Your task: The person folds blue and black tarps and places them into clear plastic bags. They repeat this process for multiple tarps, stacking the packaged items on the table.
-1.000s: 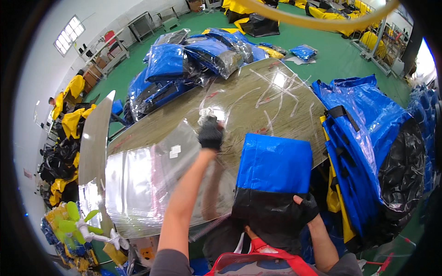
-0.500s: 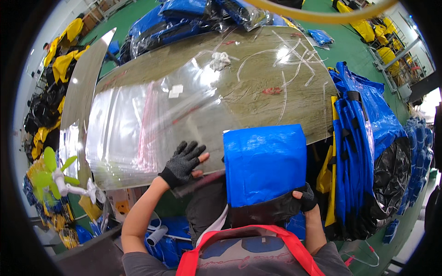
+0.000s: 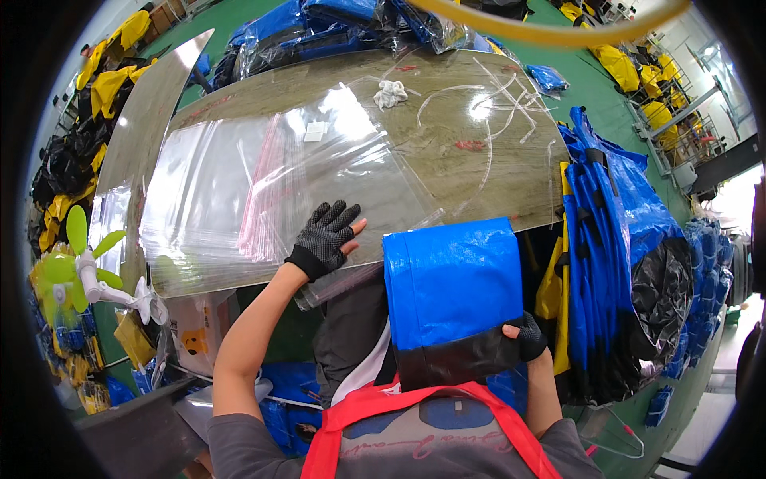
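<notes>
My right hand (image 3: 527,338), in a black half-finger glove, grips the lower right edge of a folded blue tarpaulin sheet (image 3: 451,279) with a black lower band. The thumb lies on the front and the other fingers are behind it. The sheet hangs upright at the table's near edge, in front of my body. My left hand (image 3: 325,239), in a dotted black glove, lies with fingers stretched out over a clear plastic bag (image 3: 363,191). More clear bags (image 3: 199,191) lie in a stack left of it, with a pink-edged strip (image 3: 259,191) among them.
The wood-patterned table (image 3: 447,136) bears a crumpled white wad (image 3: 390,94) and loose clear strips (image 3: 488,160). Folded blue and black tarpaulins (image 3: 594,239) stand at the right. Wrapped blue bundles (image 3: 319,32) lie beyond the far edge. A green fan (image 3: 76,263) stands at the left.
My left hand has moved slightly up over the clear bag, whose corner now stretches farther across the table. The folded tarpaulin stays in my right hand, nearly in place. The view has shifted a little.
</notes>
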Demonstrator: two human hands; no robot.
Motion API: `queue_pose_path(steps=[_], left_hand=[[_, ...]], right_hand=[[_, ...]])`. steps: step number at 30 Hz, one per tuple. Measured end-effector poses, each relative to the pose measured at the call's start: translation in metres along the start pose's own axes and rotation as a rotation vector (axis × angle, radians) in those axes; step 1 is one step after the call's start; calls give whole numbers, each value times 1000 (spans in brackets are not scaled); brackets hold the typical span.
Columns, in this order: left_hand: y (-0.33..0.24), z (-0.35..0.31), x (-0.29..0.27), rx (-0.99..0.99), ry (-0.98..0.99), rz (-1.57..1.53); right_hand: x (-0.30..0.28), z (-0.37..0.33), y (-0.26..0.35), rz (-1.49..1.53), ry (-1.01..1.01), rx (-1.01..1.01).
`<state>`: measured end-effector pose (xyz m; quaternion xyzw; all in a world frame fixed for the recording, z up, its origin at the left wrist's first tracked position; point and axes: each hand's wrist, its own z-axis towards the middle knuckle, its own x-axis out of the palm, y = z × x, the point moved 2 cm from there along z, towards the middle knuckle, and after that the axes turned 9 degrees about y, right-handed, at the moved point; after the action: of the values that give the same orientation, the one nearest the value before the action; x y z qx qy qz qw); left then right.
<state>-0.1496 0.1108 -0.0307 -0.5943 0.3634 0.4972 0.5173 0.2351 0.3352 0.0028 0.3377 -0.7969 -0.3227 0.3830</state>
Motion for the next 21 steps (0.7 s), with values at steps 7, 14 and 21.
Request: queue_pose_path(steps=[7, 14, 21], left_hand=[[-7, -1, -8, -46, 22, 8], [13, -1, 9, -44, 40, 25], [15, 11, -16, -123, 143, 66]], right_hand=[[-6, -2, -6, -26, 16, 1], [-1, -4, -10, 4, 46, -9], [-11, -1, -15, 24, 51, 17]])
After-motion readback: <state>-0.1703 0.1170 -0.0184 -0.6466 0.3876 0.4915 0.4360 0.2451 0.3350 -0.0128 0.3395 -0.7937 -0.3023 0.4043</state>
